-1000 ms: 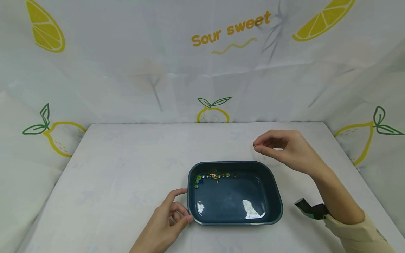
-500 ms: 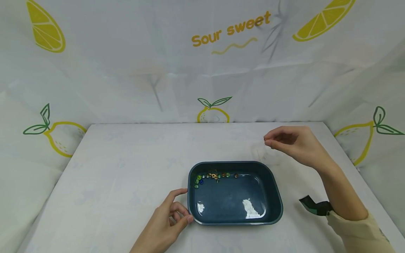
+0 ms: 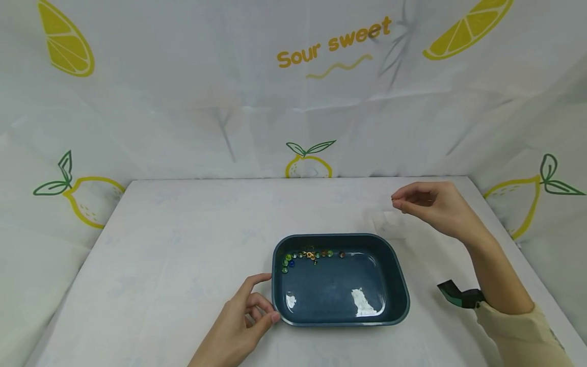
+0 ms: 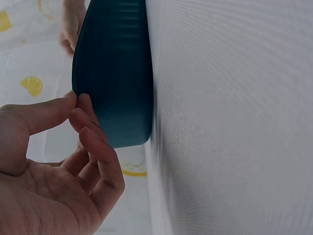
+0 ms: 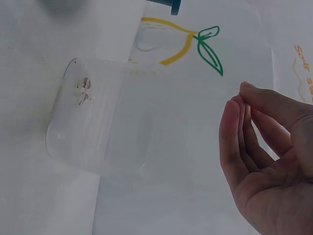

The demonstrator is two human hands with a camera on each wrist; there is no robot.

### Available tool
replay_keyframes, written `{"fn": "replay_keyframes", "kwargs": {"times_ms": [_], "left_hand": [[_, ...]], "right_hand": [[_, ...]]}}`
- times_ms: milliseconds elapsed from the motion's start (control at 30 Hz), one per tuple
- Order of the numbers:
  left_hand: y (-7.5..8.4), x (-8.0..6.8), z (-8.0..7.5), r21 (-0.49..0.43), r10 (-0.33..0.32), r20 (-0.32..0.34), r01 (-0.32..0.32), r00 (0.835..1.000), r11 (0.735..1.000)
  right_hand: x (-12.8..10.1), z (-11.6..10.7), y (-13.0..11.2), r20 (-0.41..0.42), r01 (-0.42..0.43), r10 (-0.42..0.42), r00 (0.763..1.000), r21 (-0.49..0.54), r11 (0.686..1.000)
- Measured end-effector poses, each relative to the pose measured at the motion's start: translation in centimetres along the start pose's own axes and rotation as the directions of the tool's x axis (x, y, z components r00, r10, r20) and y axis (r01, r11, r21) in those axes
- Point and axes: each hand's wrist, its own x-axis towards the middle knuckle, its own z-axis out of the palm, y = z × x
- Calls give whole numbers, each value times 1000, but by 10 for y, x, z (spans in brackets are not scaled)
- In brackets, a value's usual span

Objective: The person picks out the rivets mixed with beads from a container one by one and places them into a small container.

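In the head view, the left hand holds the blue-green tray at its near left corner, index fingertip against the left wall and thumb against the corner. The tray stands on the white tabletop. Along its far wall and into its far left corner lie small beads, green, blue, clear and amber, with a gold charm among them; one amber bead sits apart to the right. The right hand is raised at the far right, its grip pinching a tiny gold-brown item, too small to identify. To the left of that hand and just beyond the tray is a clear container. A black-and-green strap and a cream sleeve cover the right wrist and forearm.

In the left wrist view, the thumb tip meets the tray's rim, a fingertip just beside it on the outer wall, the other fingers bent.

In the right wrist view, thumb and fingertips press together, the item almost hidden between them. The container shows a few brown bits inside, apart from the hand.
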Motion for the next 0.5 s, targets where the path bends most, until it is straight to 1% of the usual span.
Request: {"fn": "replay_keyframes", "kwargs": {"times_ms": [300,500], "left_hand": [[0,0,0,1,10,1,-10,1000,1000],[-1,0,-1,-11,18,2,-18,1000,1000]], "right_hand": [[0,-1,10,18,-45,46,999,-27,999],[1,0,19,14,-79,80,997,-80,994]]}}
